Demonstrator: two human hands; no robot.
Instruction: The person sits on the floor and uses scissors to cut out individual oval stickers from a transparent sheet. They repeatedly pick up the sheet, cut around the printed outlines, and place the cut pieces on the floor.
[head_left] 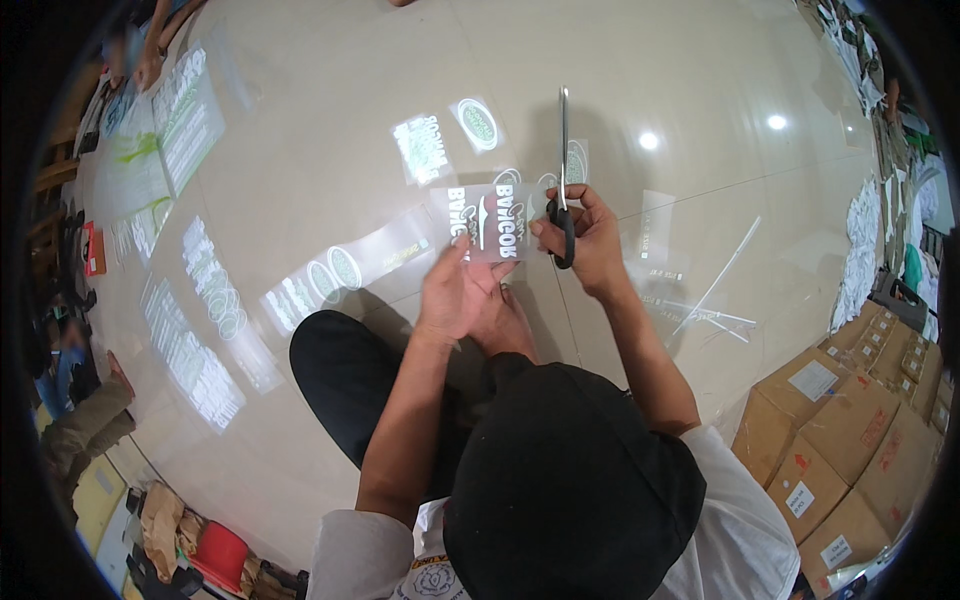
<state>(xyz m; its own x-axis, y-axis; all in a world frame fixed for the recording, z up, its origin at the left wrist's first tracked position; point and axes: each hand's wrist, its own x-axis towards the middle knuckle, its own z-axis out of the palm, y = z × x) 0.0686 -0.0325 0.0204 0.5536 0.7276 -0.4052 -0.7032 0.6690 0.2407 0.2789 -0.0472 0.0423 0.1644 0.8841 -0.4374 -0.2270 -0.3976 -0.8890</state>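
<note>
My left hand (447, 295) grips the lower left part of a clear film sheet (487, 222) printed with white lettering, its thumb on top and fingers partly hidden beneath. Scissors (564, 140) with black handles are in my right hand (592, 245), blades pointing away from me. The right thumb and fingertips are at the sheet's right edge; whether they also pinch it I cannot tell. On the floor just beyond lie a small cut film piece with white lettering (420, 150) and one with a green-and-white oval (475, 125). Another oval piece (577, 160) lies partly behind the scissors.
A long printed film strip (345, 268) lies left of my knee (335, 375). Farther left are stacks of printed film (190, 350) and larger sheets (190, 120), near another person's hand (150, 70). Thin offcuts (720, 275) lie at right, cardboard boxes (850, 420) at lower right.
</note>
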